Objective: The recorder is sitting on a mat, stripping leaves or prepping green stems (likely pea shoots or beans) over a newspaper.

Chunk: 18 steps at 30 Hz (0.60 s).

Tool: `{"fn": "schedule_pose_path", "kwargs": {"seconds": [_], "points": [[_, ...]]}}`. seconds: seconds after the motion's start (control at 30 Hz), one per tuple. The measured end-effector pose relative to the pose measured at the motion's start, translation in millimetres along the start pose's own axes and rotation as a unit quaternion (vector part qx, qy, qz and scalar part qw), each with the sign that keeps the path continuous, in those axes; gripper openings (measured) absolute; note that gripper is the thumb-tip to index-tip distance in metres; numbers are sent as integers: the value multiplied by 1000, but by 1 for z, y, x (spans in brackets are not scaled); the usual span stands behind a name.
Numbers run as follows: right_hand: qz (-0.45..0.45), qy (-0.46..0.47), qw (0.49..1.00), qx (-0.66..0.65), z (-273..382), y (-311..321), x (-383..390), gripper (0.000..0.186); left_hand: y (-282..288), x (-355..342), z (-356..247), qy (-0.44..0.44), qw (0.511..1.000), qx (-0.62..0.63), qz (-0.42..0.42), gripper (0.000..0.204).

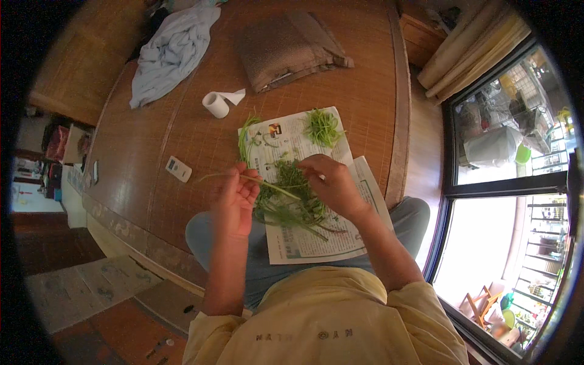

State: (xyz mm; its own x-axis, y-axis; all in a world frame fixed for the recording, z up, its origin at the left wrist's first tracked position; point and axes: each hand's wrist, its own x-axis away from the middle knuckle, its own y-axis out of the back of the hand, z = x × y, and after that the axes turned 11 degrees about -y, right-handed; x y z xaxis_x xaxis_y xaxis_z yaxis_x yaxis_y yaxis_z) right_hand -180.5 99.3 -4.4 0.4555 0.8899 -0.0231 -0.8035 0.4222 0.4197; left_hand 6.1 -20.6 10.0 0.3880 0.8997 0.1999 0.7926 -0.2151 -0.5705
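Above the newspaper [286, 248], the left hand [236, 196] pinches a green stalk [272, 186]; the right hand [331, 181] has an indeterminable grip.

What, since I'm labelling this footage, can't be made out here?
Head view:
Right hand: its own back hides the palm and any grip.
Newspaper: its middle lies hidden under the leafy heap.
Leaves low right of the left hand: blurred, likely by motion.
White handset: buttons too small to tell apart.
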Motion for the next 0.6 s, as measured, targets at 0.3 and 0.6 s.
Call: {"fn": "schedule_pose_path", "kwargs": {"seconds": [0.3,0.6], "points": [[50,-81,989,-111,14,8,20,17,-4,6,7,20,1000,3,-2,26],[96,-120,979,-131,16,0,36,15,-2,2,9,21,1000,10,8,30]]}}
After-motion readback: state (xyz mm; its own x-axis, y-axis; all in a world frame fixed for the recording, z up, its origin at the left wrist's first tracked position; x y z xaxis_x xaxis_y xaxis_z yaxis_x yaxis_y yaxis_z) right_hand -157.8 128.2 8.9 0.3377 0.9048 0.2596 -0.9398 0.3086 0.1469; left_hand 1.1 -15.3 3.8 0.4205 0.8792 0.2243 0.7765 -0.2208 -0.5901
